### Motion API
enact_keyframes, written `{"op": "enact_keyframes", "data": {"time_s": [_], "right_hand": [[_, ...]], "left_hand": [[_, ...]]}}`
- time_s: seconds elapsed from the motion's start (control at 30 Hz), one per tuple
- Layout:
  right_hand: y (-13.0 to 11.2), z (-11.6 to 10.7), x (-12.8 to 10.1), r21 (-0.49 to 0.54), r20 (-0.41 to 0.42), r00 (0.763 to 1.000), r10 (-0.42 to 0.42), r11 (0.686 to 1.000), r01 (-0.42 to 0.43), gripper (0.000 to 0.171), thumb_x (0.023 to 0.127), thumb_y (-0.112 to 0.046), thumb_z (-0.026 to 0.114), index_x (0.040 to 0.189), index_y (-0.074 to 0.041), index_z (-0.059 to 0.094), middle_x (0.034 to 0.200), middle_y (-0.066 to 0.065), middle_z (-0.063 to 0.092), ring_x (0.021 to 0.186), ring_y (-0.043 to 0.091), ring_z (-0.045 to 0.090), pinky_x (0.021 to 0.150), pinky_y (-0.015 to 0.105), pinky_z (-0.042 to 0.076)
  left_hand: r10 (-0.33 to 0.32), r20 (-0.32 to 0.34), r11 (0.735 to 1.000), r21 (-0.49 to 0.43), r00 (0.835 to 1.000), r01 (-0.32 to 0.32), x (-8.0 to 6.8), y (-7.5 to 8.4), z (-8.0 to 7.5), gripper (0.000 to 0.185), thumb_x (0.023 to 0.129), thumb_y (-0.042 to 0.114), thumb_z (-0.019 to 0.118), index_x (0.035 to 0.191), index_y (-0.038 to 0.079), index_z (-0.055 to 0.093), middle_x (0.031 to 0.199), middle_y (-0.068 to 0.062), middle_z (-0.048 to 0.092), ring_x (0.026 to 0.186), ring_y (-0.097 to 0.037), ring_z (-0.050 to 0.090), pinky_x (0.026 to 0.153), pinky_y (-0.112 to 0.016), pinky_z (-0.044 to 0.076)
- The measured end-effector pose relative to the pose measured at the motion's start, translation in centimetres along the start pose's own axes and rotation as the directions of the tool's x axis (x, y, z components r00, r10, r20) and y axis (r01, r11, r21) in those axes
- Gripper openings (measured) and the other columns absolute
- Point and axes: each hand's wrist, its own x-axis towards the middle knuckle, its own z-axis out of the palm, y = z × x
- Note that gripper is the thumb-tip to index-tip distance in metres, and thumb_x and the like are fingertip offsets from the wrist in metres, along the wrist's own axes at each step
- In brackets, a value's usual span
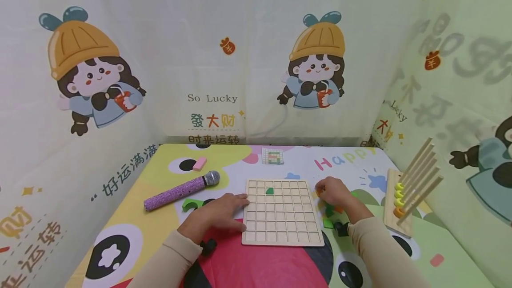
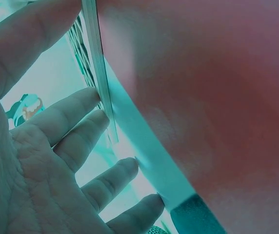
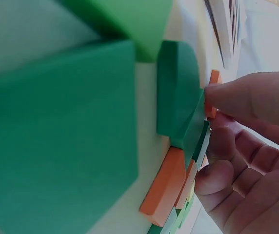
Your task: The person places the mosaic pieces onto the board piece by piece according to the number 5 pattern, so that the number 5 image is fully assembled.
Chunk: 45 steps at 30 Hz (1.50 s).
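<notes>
Two hands busy: left hand (image 1: 226, 211) flat against grid board (image 1: 280, 230); right hand (image 1: 334, 191) pinching green piece (image 3: 194, 130).

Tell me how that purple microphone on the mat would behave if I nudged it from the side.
The purple microphone is a long cylinder lying flat on the mat, so it would probably roll. Its rounded silver head looks wider than the handle, so it may curve as it rolls. The glittery cover looks rough and likely easy to grip.

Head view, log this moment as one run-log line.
left hand: open, resting at grid board left edge | right hand: pinching green piece from pile | board: one green piece placed
</notes>
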Motion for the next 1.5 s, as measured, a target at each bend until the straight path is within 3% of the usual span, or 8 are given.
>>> {"op": "enact_keyframes", "data": {"time_s": [0.2,0.43,1.0,1.27,1.5], "right_hand": [[-0.2,0.1,-0.1,0.008,0.031,0.998,0.063,0.998,-0.064,0.018,0.087,-0.002,0.074,0.105,0.000,0.075,0.097,0.011,0.070,0.088,0.027,0.058,0.091,0.049,0.054],[0.2,0.3,-0.2,0.062,0.009,0.999,0.042,0.997,-0.043,0.017,0.089,-0.007,0.078,0.102,-0.005,0.067,0.092,0.006,0.064,0.085,0.024,0.056,0.084,0.042,0.053],[0.0,0.8,-0.5,0.155,-0.057,0.998,0.027,0.988,-0.018,0.008,0.096,-0.010,0.071,0.100,-0.005,0.065,0.095,0.007,0.066,0.086,0.023,0.058,0.081,0.043,0.052],[-2.0,0.9,-0.1,0.296,-0.049,0.999,-0.008,0.955,0.022,0.007,0.098,-0.010,0.068,0.102,-0.004,0.068,0.095,0.007,0.069,0.084,0.020,0.060,0.076,0.037,0.053],[-5.0,1.5,0.7,0.347,-0.017,0.998,-0.068,0.935,0.070,0.007,0.099,-0.009,0.068,0.103,-0.004,0.067,0.094,0.005,0.068,0.084,0.017,0.059,0.076,0.035,0.051]], "left_hand": [[-0.010,0.007,1.000,0.016,1.000,0.010,0.0,0.1,-0.2,0.075,0.085,0.043,0.081,0.149,0.013,0.056,0.162,-0.006,0.046,0.146,-0.034,0.045,0.116,-0.051,0.043],[-0.011,0.006,1.000,0.012,1.000,0.011,-0.1,0.1,-0.3,0.075,0.085,0.042,0.081,0.149,0.013,0.056,0.162,-0.007,0.046,0.145,-0.034,0.045,0.116,-0.052,0.043],[-0.028,0.007,1.000,-0.009,1.000,0.029,-0.3,-0.2,0.1,0.075,0.084,0.042,0.081,0.149,0.014,0.056,0.162,-0.005,0.045,0.147,-0.034,0.043,0.117,-0.051,0.042],[-0.021,0.004,1.000,-0.011,1.000,0.021,-0.3,-0.2,0.0,0.075,0.084,0.042,0.081,0.149,0.014,0.056,0.162,-0.004,0.045,0.146,-0.034,0.043,0.115,-0.052,0.043],[-0.014,0.007,1.000,-0.018,1.000,0.014,-0.2,-0.1,0.0,0.074,0.084,0.042,0.082,0.149,0.015,0.057,0.162,-0.004,0.046,0.146,-0.033,0.044,0.115,-0.051,0.043]]}}
